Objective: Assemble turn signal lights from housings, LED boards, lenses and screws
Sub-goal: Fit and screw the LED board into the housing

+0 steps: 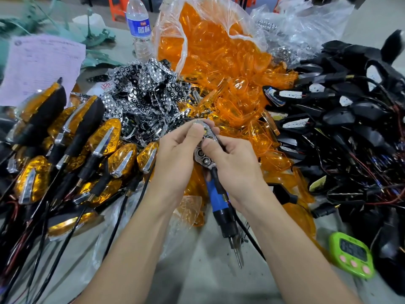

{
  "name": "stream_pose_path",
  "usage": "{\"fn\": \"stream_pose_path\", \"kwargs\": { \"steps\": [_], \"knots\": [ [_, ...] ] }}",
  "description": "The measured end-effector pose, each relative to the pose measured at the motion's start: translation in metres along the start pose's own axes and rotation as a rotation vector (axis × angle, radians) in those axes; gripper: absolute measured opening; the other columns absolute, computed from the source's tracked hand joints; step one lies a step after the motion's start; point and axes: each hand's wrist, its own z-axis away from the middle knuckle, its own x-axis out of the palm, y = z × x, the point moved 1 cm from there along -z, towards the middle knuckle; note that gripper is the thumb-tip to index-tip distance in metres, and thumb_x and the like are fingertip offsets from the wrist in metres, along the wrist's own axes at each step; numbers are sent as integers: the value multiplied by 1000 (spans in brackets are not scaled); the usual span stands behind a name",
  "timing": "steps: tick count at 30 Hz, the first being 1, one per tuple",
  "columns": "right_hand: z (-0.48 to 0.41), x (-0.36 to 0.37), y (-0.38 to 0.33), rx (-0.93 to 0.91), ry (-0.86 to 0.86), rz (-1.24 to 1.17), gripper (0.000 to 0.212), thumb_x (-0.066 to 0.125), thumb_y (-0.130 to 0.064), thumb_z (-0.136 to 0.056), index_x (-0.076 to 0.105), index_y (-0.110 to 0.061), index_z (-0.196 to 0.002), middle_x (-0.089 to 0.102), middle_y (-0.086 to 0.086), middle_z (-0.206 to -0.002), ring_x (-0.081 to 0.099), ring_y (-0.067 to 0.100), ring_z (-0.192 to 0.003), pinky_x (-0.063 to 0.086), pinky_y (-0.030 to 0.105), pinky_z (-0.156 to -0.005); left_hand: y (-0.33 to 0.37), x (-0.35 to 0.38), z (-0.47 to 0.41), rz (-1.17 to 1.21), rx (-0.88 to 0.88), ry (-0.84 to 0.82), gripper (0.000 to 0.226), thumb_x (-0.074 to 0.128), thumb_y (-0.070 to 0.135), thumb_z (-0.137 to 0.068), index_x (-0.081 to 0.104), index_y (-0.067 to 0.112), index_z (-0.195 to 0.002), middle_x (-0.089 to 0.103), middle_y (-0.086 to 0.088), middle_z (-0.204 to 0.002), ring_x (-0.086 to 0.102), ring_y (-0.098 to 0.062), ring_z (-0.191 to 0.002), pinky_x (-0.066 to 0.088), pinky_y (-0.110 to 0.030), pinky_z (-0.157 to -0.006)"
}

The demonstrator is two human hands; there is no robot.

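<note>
Left hand (175, 148): fingers pinch the chrome reflector (202, 157).
Right hand (232, 163): thumb presses the reflector; fingers curl round the blue screwdriver (217, 198).

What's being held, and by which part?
Both hands hold a chrome reflector: left hand pinches its upper end, right hand its middle. The right also grips the blue screwdriver near its top.

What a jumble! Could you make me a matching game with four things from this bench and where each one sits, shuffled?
Things:
1. water bottle
2. green timer
3. finished lights
4. black housings

Places:
a. near right corner
b. heap on the left
c. standing at the far side
d. heap on the right

Pairs: 1-c, 2-a, 3-b, 4-d
</note>
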Motion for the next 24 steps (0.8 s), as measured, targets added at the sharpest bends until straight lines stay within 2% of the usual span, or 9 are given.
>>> {"fn": "stream_pose_path", "kwargs": {
  "steps": [5, 9, 12, 15, 17, 19, 20, 22, 24],
  "knots": [
    [4, 7, 3, 56, -87, -102, 26, 65, -38, -88, 78, -16, -82, 60, 10, -69, 51, 22, -62, 47, 38, -55, -4, -3, 1, -116, 133, 164, 32, 55, 16, -98, 80, 25, -81, 78, -7, -84, 73, -33, -84, 61, -54, -79],
    [5, 7, 2, 90, -175, -143, 22, 63, -28, -88, 73, -9, -85, 62, 9, -70, 57, 27, -62, 51, 44, -62, -2, -5, 2, -159, 105, 210, 28, 55, 19, -95, 79, 21, -82, 78, -3, -82, 70, -19, -75, 59, -47, -68],
    [6, 9, 6, 97, -127, -148, 16, 64, -24, -89, 75, -16, -80, 66, 2, -68, 59, 23, -60, 49, 40, -59, -1, -7, 4, -70, -63, 114, 25, 55, 28, -92, 79, 21, -85, 79, -8, -97, 69, -25, -81, 57, -44, -65],
    [7, 18, 8, 118, -110, -219, 17, 65, -15, -89, 80, -9, -93, 72, 1, -90, 67, 19, -83, 56, 41, -75, -4, -4, 11, -34, -141, 86, 28, 56, 34, -92, 79, 20, -85, 78, -11, -93, 72, -24, -85, 58, -46, -76],
    [7, 24, 8, 116, -101, -149, 19, 65, -16, -92, 79, -4, -99, 71, 3, -98, 66, 18, -95, 59, 49, -90, -4, -3, 14, -25, -140, 162, 31, 57, 28, -97, 75, 20, -74, 75, -7, -81, 69, -19, -72, 56, -35, -66],
    [6, 23, 4, 53, -121, 91, 25, 65, -28, -94, 77, -10, -81, 73, 1, -83, 65, 11, -82, 59, 50, -82, -5, -10, 16, 2, -168, 208, 40, 54, 21, -104, 74, 20, -70, 74, -5, -77, 67, -15, -63, 53, -26, -55],
    [6, 21, 0, 6, -147, 240, 31, 64, -37, -92, 73, -15, -72, 69, -6, -70, 61, 6, -70, 57, 41, -70, -3, -15, 17, 2, -178, 213, 40, 52, 21, -106, 74, 20, -72, 74, -6, -77, 67, -14, -63, 51, -25, -54],
    [8, 21, -7, -59, -161, 456, 38, 61, -52, -88, 64, -26, -61, 56, -13, -51, 50, 5, -51, 37, 18, -50, -1, -24, 20, -30, -169, 206, 34, 53, 27, -103, 75, 18, -79, 74, -12, -82, 68, -16, -70, 54, -29, -61],
    [13, 26, -7, -83, -34, 509, 46, 54, -63, -87, 63, -28, -59, 53, -13, -46, 50, 9, -49, 35, 18, -47, 0, -32, 21, -81, -148, 245, 31, 55, 36, -97, 77, 20, -82, 77, -15, -90, 72, -23, -80, 57, -39, -74]
  ]
}}
